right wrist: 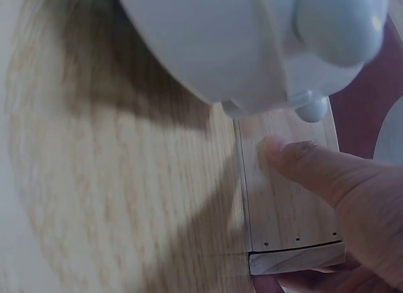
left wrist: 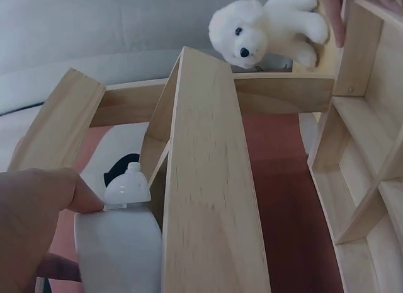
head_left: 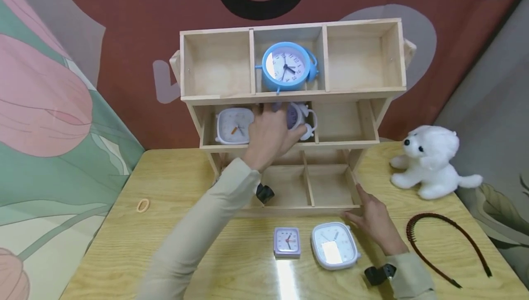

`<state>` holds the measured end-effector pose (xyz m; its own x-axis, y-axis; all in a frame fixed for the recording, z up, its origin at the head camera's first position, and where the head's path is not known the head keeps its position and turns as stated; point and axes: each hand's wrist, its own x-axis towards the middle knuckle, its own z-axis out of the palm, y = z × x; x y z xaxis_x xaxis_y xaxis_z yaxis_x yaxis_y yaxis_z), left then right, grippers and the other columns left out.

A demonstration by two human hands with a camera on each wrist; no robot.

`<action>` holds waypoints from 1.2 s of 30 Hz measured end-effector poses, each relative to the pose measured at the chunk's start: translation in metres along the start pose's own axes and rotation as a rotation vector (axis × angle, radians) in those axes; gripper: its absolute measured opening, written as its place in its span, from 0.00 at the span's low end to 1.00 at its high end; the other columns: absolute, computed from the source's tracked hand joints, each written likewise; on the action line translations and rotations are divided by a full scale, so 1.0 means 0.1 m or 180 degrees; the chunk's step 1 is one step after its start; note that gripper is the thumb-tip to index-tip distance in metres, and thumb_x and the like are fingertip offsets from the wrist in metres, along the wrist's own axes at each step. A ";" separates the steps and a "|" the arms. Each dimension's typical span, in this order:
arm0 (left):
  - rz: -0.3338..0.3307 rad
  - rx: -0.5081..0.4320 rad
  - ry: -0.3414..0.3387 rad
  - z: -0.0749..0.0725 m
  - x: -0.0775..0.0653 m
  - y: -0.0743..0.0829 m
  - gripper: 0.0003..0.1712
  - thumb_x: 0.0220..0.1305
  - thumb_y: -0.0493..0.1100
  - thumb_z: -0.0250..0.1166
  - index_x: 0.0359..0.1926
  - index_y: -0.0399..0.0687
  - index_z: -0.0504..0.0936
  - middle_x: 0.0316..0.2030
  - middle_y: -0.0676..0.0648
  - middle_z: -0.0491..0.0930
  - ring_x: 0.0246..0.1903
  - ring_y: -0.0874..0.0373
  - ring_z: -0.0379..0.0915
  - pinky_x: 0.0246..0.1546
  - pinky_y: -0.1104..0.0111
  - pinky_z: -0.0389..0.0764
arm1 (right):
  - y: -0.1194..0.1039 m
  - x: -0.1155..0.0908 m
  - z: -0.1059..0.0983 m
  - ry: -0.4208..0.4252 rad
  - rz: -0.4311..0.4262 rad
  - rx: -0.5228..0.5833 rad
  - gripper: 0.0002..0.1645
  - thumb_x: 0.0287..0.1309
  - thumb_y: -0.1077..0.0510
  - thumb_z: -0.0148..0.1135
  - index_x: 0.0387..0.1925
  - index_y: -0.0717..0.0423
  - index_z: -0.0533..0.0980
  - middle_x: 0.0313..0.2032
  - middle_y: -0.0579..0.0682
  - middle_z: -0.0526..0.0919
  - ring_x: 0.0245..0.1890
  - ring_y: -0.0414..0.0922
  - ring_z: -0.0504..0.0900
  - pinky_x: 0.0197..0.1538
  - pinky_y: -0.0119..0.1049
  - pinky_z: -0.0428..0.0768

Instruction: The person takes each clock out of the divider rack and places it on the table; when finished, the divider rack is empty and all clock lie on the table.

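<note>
My left hand (head_left: 270, 134) grips a white twin-bell alarm clock (left wrist: 119, 249) in the middle compartment of the second tier; its dial is partly hidden by my hand in the head view. My right hand (head_left: 374, 217) holds the bottom tier's front right corner, with the thumb (right wrist: 302, 164) on the front board of the three-tier wooden organizer (head_left: 289, 212). To the left of my left hand, a white square clock (head_left: 235, 125) stands in the left compartment. A blue alarm clock (head_left: 286, 66) sits in the top tier's middle compartment.
On the table before the organizer lie a small lavender clock (head_left: 287, 241) and a white clock (head_left: 334, 246). A white plush dog (head_left: 431, 162) and a dark red headband (head_left: 450, 226) are at the right. A small wooden ring (head_left: 143, 205) lies at left.
</note>
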<state>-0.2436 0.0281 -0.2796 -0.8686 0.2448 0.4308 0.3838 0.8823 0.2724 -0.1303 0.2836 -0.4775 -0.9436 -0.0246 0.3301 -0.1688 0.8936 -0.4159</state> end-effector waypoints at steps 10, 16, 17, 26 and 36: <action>0.0223 -0.0315 0.0072 -0.05 -0.06 -0.12 0.38 0.56 0.63 0.63 0.66 0.55 0.71 0.65 0.37 0.66 0.57 0.40 0.69 0.50 0.51 0.78 | -0.01 0.01 -0.02 -0.0097 0.0021 0.0042 0.55 0.41 0.55 0.78 0.64 0.79 0.60 0.46 0.80 0.76 0.43 0.71 0.79 0.44 0.60 0.79; 0.0216 -0.0779 0.0209 -0.04 -0.08 -0.15 0.34 0.56 0.60 0.65 0.62 0.53 0.76 0.61 0.41 0.71 0.51 0.50 0.73 0.57 0.55 0.71 | 0.01 0.00 -0.03 -0.0064 0.0003 0.0082 0.55 0.41 0.55 0.78 0.64 0.78 0.61 0.48 0.80 0.75 0.45 0.71 0.78 0.46 0.61 0.78; 0.0191 -0.0867 0.0202 -0.05 -0.08 -0.15 0.33 0.56 0.60 0.65 0.61 0.53 0.77 0.61 0.41 0.72 0.50 0.51 0.73 0.55 0.57 0.73 | 0.01 0.00 -0.03 -0.0062 0.0000 0.0087 0.55 0.41 0.55 0.78 0.64 0.78 0.61 0.48 0.80 0.75 0.45 0.72 0.78 0.46 0.61 0.78; -0.0318 -0.2159 -0.0541 -0.22 -0.12 -0.05 0.33 0.56 0.59 0.68 0.62 0.59 0.75 0.60 0.50 0.76 0.57 0.54 0.73 0.54 0.60 0.77 | 0.05 0.00 -0.05 0.0013 -0.0090 0.0104 0.54 0.40 0.56 0.78 0.63 0.78 0.62 0.48 0.80 0.76 0.45 0.72 0.78 0.45 0.61 0.78; 0.0388 -0.1860 -0.1118 -0.36 -0.88 -0.26 0.37 0.48 0.51 0.75 0.61 0.56 0.76 0.47 0.50 0.78 0.44 0.57 0.73 0.43 0.62 0.77 | 0.05 0.00 -0.01 0.0016 -0.0090 0.0065 0.54 0.40 0.56 0.78 0.63 0.78 0.61 0.47 0.80 0.76 0.45 0.72 0.78 0.46 0.61 0.77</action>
<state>-0.1658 -0.0306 -0.2934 -0.8207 0.5312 0.2106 0.5055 0.5030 0.7011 -0.1312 0.2885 -0.4791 -0.9370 -0.0474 0.3462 -0.2012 0.8832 -0.4236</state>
